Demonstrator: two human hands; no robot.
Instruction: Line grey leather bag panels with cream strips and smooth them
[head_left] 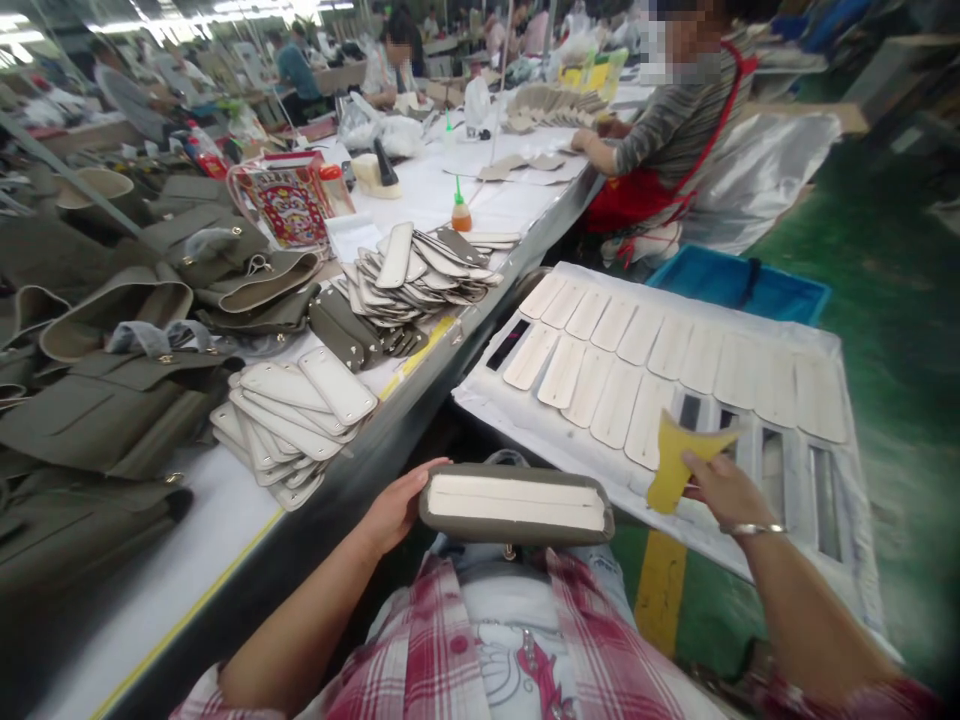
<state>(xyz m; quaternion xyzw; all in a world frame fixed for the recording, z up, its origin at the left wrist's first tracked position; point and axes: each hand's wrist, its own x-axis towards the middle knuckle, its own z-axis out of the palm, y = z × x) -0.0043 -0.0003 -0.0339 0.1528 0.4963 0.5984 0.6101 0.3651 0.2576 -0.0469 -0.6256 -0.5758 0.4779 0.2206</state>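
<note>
My left hand [394, 510] grips the left end of an olive bag panel [516, 503] with a cream insert on its upper face, held flat over my lap. My right hand [721, 487] pinches a yellow scraper [679, 457] by its lower edge, just right of the panel. Below the scraper lies a white board [525, 425] carrying rows of cream inserts [615, 370].
A long white worktable [217, 520] on my left holds stacks of cream inserts [289, 420], fanned pieces [420, 275], olive bags [112, 400] and an orange-capped glue bottle [460, 212]. A person in a striped top and red apron [667, 150] works at the far end. A blue bin [739, 285] sits on the green floor.
</note>
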